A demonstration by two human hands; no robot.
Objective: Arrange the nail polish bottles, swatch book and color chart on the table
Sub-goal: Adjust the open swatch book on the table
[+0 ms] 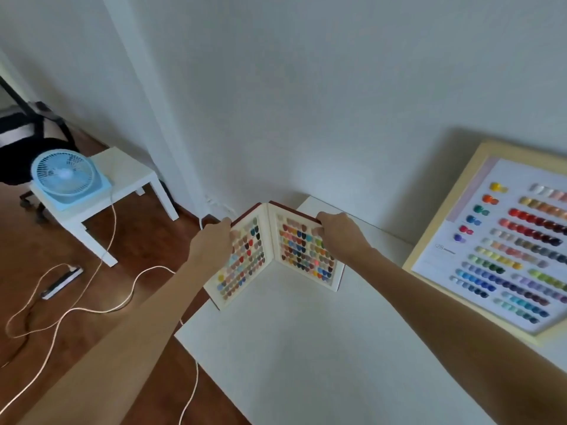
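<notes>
left hand (214, 237) grip: swatch book (273, 253) left cover | right hand (337, 231) grip: right cover (book open, upright) | table (306, 363)

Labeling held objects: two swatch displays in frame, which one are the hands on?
The swatch book, standing open at the table's far-left corner, left hand and right hand gripping its top edges. The color chart leans untouched against the wall, right.
</notes>
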